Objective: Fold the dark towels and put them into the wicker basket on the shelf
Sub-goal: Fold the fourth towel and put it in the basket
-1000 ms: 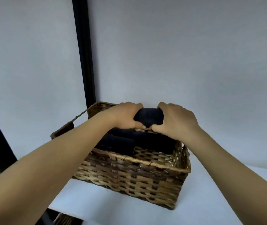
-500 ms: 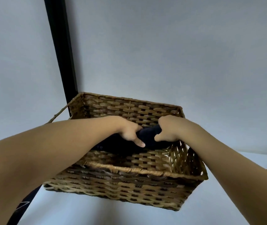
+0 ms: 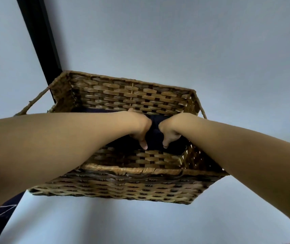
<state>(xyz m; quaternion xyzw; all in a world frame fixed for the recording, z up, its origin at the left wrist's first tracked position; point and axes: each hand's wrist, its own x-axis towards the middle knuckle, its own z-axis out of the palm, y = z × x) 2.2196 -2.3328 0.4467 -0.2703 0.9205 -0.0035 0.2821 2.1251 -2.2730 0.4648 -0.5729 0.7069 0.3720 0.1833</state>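
Head view: both hands (image 3: 155, 133) grip dark towel (image 3: 154, 136) inside wicker basket (image 3: 123, 171).

Towel (image 3: 154, 136) inside basket (image 3: 130, 171), between left hand (image 3: 139, 132) and right hand (image 3: 169, 134); post (image 3: 40, 37) behind basket.

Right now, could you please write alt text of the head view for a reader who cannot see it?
Both hands, left and right, hold a dark towel down inside a wicker basket on a white shelf. A black post stands behind the basket.
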